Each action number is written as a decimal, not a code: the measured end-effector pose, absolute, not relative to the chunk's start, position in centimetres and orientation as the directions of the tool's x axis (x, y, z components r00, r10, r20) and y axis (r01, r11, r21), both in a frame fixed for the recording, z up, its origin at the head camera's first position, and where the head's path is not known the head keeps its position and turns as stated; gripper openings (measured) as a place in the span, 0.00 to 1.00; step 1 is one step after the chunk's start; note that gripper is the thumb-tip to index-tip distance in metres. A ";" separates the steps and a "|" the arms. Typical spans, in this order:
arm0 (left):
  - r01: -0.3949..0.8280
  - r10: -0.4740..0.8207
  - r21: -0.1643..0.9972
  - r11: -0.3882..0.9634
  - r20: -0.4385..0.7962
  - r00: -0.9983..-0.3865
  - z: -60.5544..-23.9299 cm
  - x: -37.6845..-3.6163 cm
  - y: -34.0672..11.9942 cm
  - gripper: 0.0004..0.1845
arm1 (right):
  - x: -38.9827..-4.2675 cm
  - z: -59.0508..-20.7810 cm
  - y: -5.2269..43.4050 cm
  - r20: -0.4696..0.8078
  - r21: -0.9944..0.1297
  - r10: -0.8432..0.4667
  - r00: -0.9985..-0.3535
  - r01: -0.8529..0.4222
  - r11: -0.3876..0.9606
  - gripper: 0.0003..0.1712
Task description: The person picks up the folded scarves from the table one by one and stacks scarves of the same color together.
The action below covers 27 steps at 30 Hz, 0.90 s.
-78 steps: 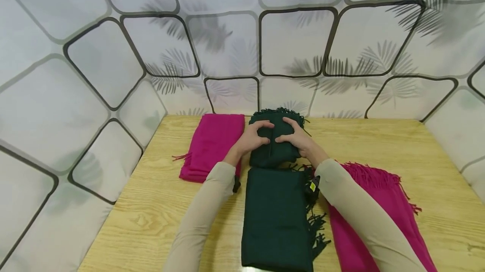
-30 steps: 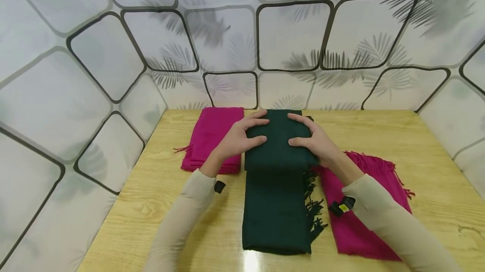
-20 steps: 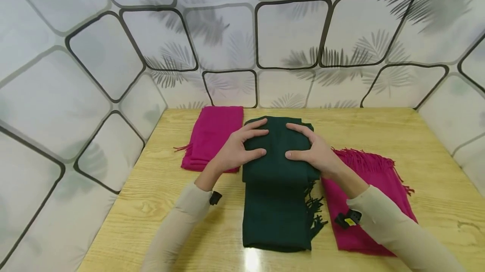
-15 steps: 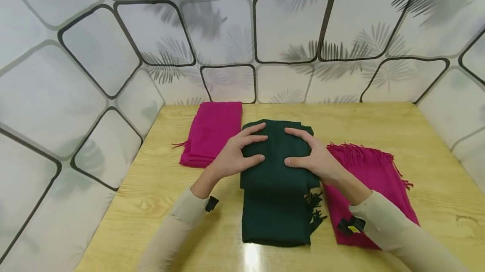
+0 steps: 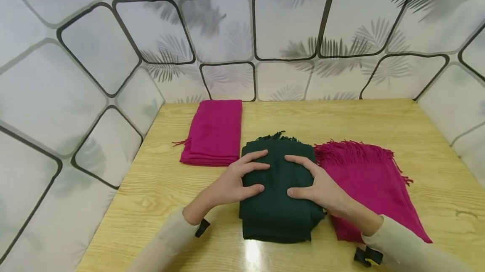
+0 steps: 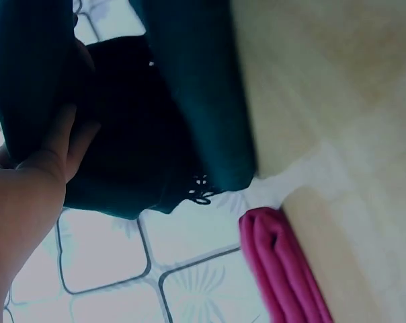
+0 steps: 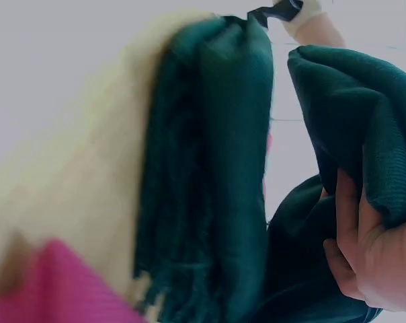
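A folded dark green scarf (image 5: 278,171) is held between both hands, its fringe showing at the far side. My left hand (image 5: 233,184) grips its left side, thumb and forefingers spread over the top. On the opposite side my right hand (image 5: 322,188) grips it the same way; in the right wrist view the fingers (image 7: 347,208) press into its folds. Below lies a second folded green scarf (image 5: 276,233), its near edge poking out in the head view. Both wrist views show a gap between the held scarf and the lower scarf (image 7: 230,168).
A neatly folded magenta scarf (image 5: 216,133) lies at the back left of the wooden table (image 5: 159,204). Another magenta scarf (image 5: 367,183), fringed along its far edge, lies at the right, partly under the right forearm. A patterned cloth wall (image 5: 291,23) encloses the back and sides.
Both hands have drawn the held green scarf from the back of the table toward the near side, over the second green scarf. That lower scarf is now mostly covered.
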<state>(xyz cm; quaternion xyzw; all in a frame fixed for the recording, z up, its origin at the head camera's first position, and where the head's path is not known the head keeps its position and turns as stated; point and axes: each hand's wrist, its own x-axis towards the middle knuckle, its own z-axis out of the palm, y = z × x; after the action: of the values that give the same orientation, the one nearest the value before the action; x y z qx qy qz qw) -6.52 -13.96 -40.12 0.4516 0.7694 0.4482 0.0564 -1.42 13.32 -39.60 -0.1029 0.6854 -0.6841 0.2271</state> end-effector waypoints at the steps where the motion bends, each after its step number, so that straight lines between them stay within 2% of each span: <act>1: 0.643 0.753 0.738 0.204 0.301 -0.585 -40.3 -6.2 -14.1 0.25 | -1.1 -39.8 13.3 -0.171 -0.984 -0.463 -0.870 0.172 0.042 0.44; 6: 0.642 0.794 0.717 0.271 0.211 -0.571 -41.0 -5.2 -14.2 0.25 | 0.0 -41.1 13.1 -0.183 -0.982 -0.513 -0.839 0.176 0.064 0.44; 12: 0.612 0.821 0.715 0.337 0.094 -0.563 -41.6 -4.5 -14.2 0.24 | 0.7 -42.1 13.0 -0.246 -0.969 -0.497 -0.832 0.208 0.132 0.43; 21: 0.622 0.844 0.639 0.452 -0.081 -0.530 -41.8 -4.3 -14.3 0.26 | 0.7 -42.7 13.4 -0.207 -0.921 -0.441 -0.873 0.022 0.389 0.35; 27: 0.657 0.842 0.558 0.507 -0.160 -0.515 -41.9 -4.5 -14.3 0.29 | 0.3 -43.0 13.7 -0.222 -0.913 -0.477 -0.850 0.009 0.408 0.33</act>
<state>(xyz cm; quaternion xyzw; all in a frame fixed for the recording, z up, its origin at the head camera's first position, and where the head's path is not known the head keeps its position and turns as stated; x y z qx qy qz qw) -4.49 -14.31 -41.91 0.4450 0.8420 0.2199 0.2112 0.30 13.69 -43.00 -0.1452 0.8065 -0.5242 0.2318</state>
